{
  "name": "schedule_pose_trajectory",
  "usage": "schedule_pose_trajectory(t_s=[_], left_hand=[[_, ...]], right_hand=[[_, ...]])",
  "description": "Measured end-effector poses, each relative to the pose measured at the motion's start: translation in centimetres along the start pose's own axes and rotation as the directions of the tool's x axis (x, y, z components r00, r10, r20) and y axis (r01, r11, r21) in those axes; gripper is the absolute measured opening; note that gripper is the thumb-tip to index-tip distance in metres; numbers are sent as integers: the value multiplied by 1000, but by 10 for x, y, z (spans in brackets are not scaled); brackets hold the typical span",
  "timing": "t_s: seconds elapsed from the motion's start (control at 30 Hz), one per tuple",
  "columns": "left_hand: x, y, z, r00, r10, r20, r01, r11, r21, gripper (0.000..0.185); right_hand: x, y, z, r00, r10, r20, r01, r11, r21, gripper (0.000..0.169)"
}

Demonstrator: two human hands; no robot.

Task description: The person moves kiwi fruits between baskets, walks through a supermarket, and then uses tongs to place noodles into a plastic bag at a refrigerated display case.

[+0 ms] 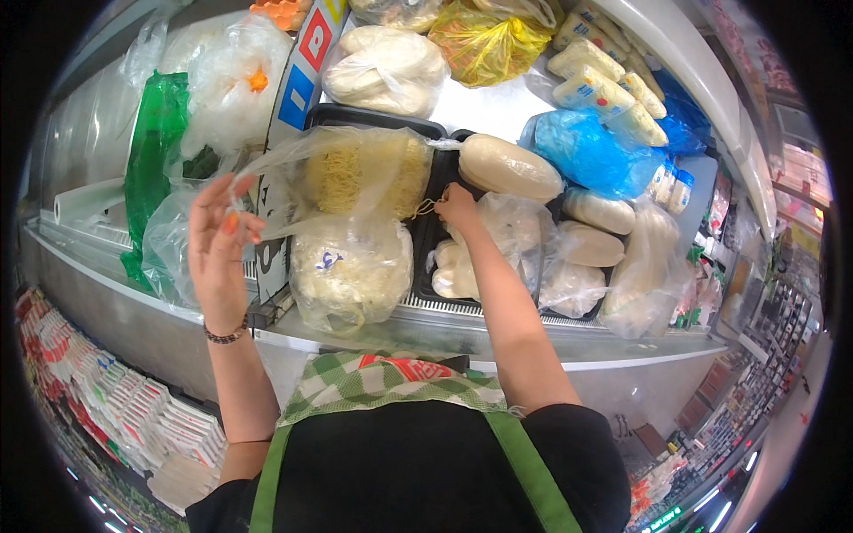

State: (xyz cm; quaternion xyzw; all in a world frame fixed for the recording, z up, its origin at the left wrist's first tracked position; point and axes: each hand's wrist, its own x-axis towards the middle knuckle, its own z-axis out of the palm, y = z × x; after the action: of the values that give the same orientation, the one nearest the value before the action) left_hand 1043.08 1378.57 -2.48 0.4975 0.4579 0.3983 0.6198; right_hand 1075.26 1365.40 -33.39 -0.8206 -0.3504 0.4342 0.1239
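My left hand [223, 233] is raised at the left with its fingers bent around the gathered edge of a clear plastic bag [276, 166]. The film stretches rightward from there over a block of thin yellow noodles [356, 174]. At the noodles' right edge, my right hand [460, 205] pinches a few loose noodle strands [426, 208]; its fingertips are partly hidden. Just below the yellow noodles sits a bagged pack of pale noodles [350, 276] with a blue mark. A large wrapped cream-coloured roll [510, 168] lies right of my right hand.
A printed board [283, 126] stands as a divider on the left, with a green plastic bag [156, 173] beyond it. Black trays [426, 266] hold wrapped pale goods. Blue [593, 153] and yellow [496, 43] bags lie farther back. The display case's front ledge [400, 340] runs before me.
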Motion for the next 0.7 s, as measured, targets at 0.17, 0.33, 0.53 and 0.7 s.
schedule_pose_trajectory(t_s=[0.17,0.33,0.53,0.7], left_hand=[[-6,7,24,993,-14,118,5,997,82,48],[-9,2,14,996,-25,91,21,999,44,46],[-8,1,10,994,-21,110,19,1000,13,47],[-6,9,10,990,23,141,-26,999,22,48]], right_hand=[[-7,6,-5,986,-116,-120,117,993,6,20],[-89,-70,-81,926,-246,-286,314,922,225,21],[-209,-193,-139,857,-369,-359,511,693,508,18],[-192,-231,-100,647,-666,-372,728,684,41,24]])
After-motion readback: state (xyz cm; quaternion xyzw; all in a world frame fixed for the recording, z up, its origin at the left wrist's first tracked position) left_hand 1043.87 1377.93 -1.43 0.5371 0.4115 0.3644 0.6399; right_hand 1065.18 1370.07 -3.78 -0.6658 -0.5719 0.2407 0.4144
